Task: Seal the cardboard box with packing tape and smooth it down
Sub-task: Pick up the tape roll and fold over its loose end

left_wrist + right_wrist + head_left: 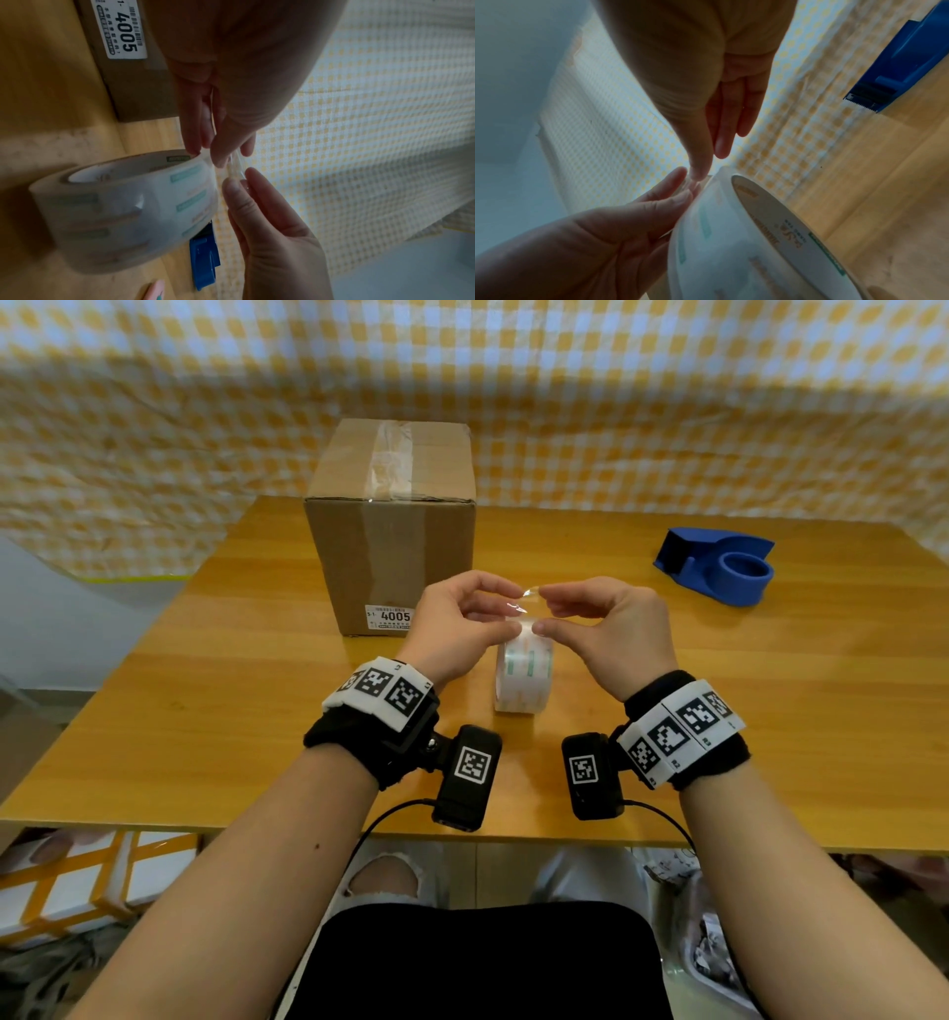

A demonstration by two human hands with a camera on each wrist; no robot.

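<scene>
A brown cardboard box [390,526] stands closed at the table's back left, with a clear tape strip [393,454] running over its top and down its front. In front of it a roll of clear packing tape [524,675] stands on edge. My left hand [506,608] and right hand [547,608] meet just above the roll, and each pinches the tape's lifted free end [524,604]. The left wrist view shows the roll [123,213] and the crumpled free end [235,166] between both hands' fingertips. In the right wrist view the roll [744,243] sits under my right thumb.
A blue tape dispenser [719,564] sits at the back right of the wooden table [205,711]. A yellow checked cloth [667,403] hangs behind the table. A pink object's tip [154,290] shows by the roll in the left wrist view.
</scene>
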